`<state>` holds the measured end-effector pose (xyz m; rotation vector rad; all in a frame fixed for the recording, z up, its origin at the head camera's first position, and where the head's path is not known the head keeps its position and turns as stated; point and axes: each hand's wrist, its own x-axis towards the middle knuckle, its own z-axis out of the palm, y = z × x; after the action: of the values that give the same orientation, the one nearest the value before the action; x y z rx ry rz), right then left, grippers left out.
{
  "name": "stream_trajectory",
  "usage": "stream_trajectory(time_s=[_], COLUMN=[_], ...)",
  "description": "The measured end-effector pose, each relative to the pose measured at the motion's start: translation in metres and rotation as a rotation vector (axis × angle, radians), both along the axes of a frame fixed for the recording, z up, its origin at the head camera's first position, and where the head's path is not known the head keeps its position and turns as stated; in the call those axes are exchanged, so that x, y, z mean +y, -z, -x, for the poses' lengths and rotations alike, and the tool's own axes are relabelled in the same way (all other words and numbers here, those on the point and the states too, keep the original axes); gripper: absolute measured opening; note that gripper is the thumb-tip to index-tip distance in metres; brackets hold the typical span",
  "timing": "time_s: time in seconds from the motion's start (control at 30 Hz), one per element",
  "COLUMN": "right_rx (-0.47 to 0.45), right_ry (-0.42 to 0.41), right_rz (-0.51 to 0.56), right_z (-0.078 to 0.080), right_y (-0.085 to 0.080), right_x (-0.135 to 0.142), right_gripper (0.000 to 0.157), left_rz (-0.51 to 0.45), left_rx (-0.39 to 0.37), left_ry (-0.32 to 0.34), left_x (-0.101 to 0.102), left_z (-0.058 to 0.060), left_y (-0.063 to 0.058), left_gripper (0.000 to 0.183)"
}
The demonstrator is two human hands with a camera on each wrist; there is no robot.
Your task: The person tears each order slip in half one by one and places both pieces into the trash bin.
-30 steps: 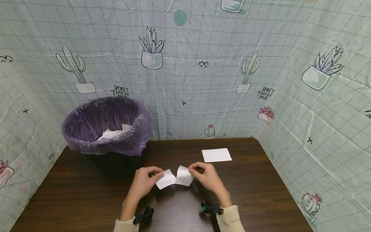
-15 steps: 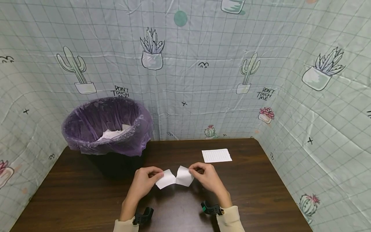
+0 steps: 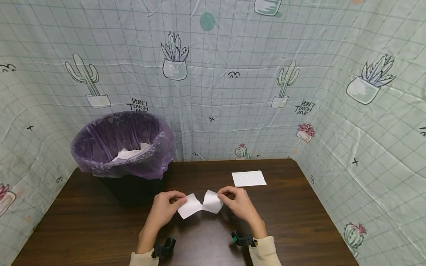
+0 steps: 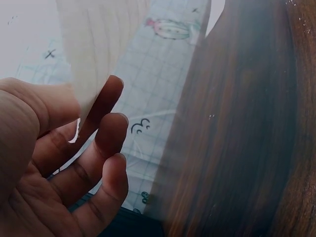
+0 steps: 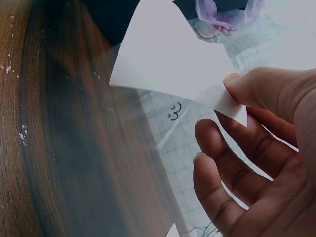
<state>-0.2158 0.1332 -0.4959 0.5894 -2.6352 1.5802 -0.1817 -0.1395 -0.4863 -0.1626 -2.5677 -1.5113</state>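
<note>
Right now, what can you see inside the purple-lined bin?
Inside the bin, some white paper lies within the purple liner. The liner's near side hides the bottom, and anything beneath the paper is covered.

White paper, torn nearly through, joined at its near edge, pinched by left hand and right hand

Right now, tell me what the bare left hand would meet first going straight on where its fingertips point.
Beyond the torn white paper it pinches, the left hand would probably meet the bare right hand, though depth is unclear.
</note>
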Motion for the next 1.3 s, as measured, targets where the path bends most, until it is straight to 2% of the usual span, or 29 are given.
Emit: stream_trajectory(time_s=[0.83, 1.07, 1.3], right_rx=[-0.006, -0.006, -0.005], right_ry=[0.009, 0.052, 0.067], right_rz=[0.005, 0.031, 0.065], right_z=[0.001, 0.002, 0.0], right_y=[-0.002, -0.002, -0.007], right_x=[0.004, 0.011, 0.01], right_gripper=[0.006, 0.006, 0.005], left_rz=[0.012, 0.028, 0.035], left_rx=[0.007, 0.006, 0.013], left_ry=[-0.014, -0.046, -0.046], left_x=[-0.008, -0.013, -0.014], left_z=[-0.001, -0.002, -0.002], left_y=[-0.003, -0.006, -0.01], left_gripper=[0.007, 0.004, 0.003])
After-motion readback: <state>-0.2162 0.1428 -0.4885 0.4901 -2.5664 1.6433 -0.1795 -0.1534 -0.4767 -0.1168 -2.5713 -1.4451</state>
